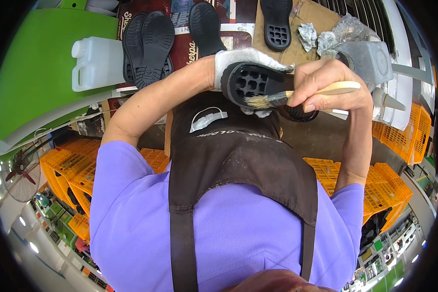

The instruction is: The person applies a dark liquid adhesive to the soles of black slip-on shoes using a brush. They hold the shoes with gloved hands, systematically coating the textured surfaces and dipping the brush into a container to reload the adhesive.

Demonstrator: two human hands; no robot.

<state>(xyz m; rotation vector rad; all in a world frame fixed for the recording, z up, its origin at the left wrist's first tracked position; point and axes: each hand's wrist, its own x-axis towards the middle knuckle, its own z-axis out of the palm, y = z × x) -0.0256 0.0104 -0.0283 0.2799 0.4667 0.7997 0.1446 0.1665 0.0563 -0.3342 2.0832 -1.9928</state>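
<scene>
My left hand [243, 57], in a white glove, is wrapped round a black shoe sole [239, 86] in front of my apron. The sole's hollow inner side, with a grid of square cavities at the heel, is turned up. In my bare right hand [323, 82] is a paintbrush [279, 99] with a pale wooden handle, gripped between thumb and fingers. Its light bristles lie against the heel rim of the sole. Part of the sole's other end passes behind my right hand and shows below it.
More black soles [158, 41] lie on the bench at the back, one with its heel grid [278, 36] up on cardboard. A white jug [97, 63] stands left. Right are crumpled wrappings [326, 41], a translucent container [367, 61] and a nozzle bottle [388, 101]. Orange crates [387, 187] flank me.
</scene>
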